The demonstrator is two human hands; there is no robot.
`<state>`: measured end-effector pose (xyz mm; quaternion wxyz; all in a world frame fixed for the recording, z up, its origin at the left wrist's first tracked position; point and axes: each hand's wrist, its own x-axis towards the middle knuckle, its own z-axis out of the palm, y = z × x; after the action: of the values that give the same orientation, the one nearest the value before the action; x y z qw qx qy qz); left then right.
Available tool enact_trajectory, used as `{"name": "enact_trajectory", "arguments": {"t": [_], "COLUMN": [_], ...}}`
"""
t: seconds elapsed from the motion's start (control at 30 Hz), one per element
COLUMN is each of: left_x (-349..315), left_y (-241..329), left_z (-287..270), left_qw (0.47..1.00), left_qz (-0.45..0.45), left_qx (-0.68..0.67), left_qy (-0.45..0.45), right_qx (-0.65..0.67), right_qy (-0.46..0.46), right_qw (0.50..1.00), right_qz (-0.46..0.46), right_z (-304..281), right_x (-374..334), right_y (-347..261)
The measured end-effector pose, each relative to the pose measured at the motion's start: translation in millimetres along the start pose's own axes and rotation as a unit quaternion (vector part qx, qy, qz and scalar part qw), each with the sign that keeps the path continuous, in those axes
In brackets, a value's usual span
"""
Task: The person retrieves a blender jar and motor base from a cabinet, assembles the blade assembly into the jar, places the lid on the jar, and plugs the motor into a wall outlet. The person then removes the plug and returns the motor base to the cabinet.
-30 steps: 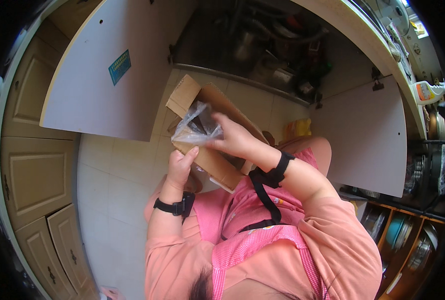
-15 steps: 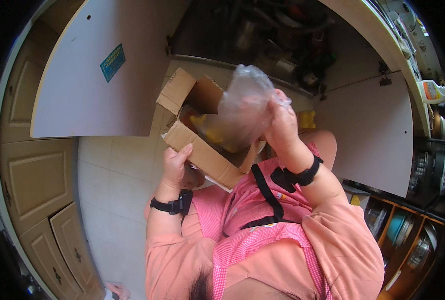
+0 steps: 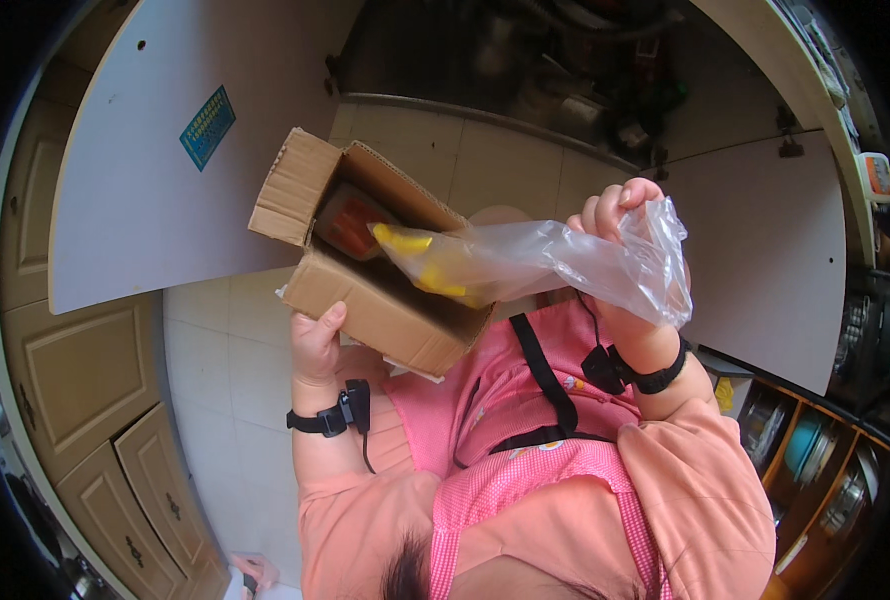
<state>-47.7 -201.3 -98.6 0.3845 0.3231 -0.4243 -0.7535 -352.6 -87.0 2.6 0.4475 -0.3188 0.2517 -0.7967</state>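
My left hand (image 3: 316, 345) grips the near side of an open cardboard box (image 3: 380, 312), thumb on the outer wall, its other fingers mostly hidden. The box is tilted above my lap with its flaps spread. My right hand (image 3: 613, 215), fingers curled, holds the gathered top of a clear plastic bag (image 3: 555, 260). The bag stretches leftward to the box, its lower end in the opening. Yellow pieces (image 3: 440, 278) show in that end; their kind is unclear. Deeper in the box lies a reddish-orange item (image 3: 355, 220), partly hidden.
An open cabinet door (image 3: 205, 220) stands at the left, another door (image 3: 765, 260) at the right. Between them is a dark cabinet interior (image 3: 525, 70) with hoses and cluttered items. Pale floor tiles (image 3: 210, 380) lie beside my left arm. Dishes (image 3: 805, 445) fill a rack at the lower right.
My right hand has moved right, drawing the bag out long toward the right. The box has shifted left with my left hand, and the reddish-orange item inside shows more clearly.
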Motion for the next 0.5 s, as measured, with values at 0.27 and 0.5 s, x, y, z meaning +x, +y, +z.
{"name": "enact_trajectory", "arguments": {"t": [0.27, 0.5], "left_x": [2.3, 8.5], "left_y": [-0.7, -8.7], "left_z": [5.6, 25.3], "left_qw": [1.0, 0.992], "left_qz": [-0.019, -0.076], "left_qx": [-0.001, 0.089], "left_qy": [-0.004, -0.036], "right_qx": [-0.131, -0.686], "right_qy": [0.028, -0.178], "right_qw": [0.98, 0.7], "right_qz": [0.15, 0.094], "right_z": [33.7, 49.4], "right_x": [-3.9, 3.7], "right_y": [-2.6, 51.4]}}
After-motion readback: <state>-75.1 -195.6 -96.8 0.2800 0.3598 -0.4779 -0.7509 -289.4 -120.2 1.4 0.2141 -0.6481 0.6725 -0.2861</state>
